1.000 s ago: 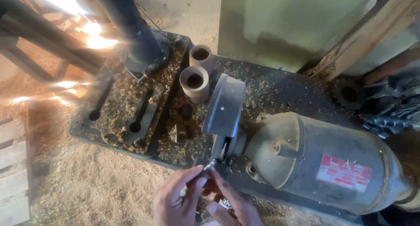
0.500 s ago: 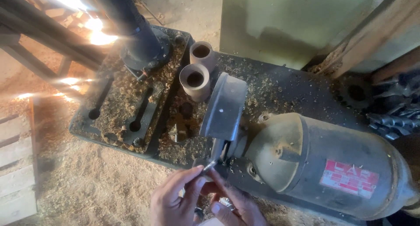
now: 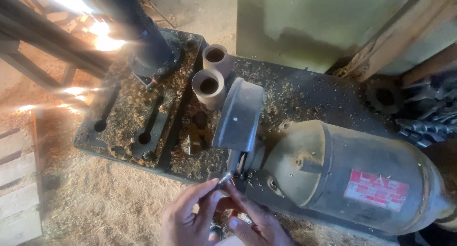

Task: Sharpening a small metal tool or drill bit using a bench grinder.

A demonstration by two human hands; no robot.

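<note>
1. Over the last second the view is drifting only slightly; both hands are staying at the grinder, so the work at the wheel is continuing
2. The left hand (image 3: pixel 188 217) and right hand (image 3: pixel 252 224) are pinching a small metal bit (image 3: pixel 223 179) together, fingers narrow around it, its tip touching the grinding wheel (image 3: pixel 234 162) under the grey guard (image 3: pixel 238 115)
3. The motor (image 3: pixel 352 174) is sitting at 3 o'clock of the bit
4. Two wooden cylinders (image 3: pixel 209 86) are standing at 12 o'clock; the slotted metal base (image 3: pixel 128 127) at 10 o'clock is lying under wood shavings, sawdust covering the floor (image 3: pixel 95 203)
</note>
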